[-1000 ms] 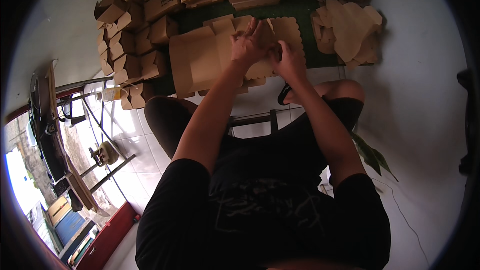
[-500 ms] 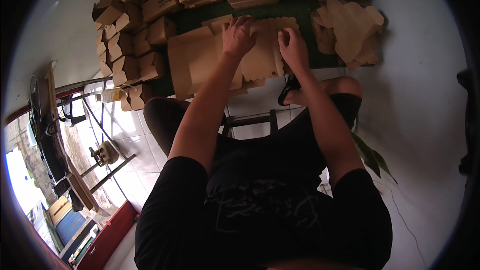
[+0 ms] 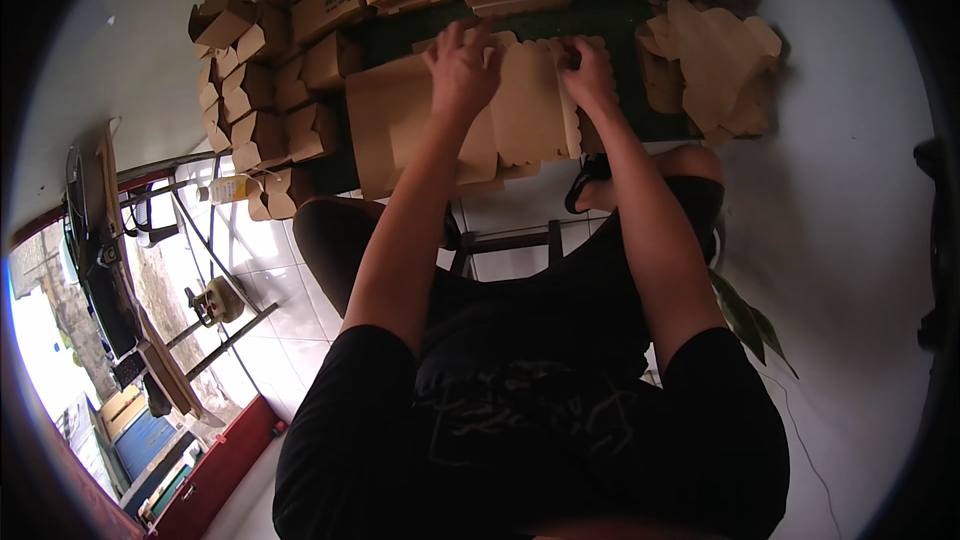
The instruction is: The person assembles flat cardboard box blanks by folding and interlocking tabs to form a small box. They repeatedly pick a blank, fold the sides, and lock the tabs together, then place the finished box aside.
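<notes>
Folding underway: left hand spread flat on cardboard blank, right hand pinching its edge; folded boxes stacked, flat blanks remaining

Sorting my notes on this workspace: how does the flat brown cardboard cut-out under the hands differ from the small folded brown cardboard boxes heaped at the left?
The flat brown cardboard cut-out lies open and unfolded, scalloped edges showing; the small folded brown cardboard boxes are closed into blocks. The cut-out is touched by the left hand and right hand; the boxes sit untouched, piled together. Both are plain brown cardboard.
</notes>
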A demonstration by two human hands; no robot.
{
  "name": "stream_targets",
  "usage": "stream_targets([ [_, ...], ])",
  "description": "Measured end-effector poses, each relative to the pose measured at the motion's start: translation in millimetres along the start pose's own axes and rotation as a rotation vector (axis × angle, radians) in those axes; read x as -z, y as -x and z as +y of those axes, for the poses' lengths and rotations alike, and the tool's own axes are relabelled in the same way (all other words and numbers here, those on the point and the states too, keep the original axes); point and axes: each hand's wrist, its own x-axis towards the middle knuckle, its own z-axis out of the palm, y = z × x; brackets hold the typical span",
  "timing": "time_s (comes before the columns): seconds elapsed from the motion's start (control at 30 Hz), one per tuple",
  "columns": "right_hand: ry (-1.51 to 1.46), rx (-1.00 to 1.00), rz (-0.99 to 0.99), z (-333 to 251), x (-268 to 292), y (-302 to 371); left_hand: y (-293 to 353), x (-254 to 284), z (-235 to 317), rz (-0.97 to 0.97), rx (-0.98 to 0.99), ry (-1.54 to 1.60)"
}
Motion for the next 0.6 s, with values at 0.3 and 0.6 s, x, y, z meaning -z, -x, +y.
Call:
stream_targets([
  [0.3,-0.235,0.073,0.006,10,1,5,83,80,-40,-0.453,0.242,0.092],
  [0.6,-0.437,0.105,-0.011,-26,29,19,99,70,-65,-0.367,0.145,0.237],
])
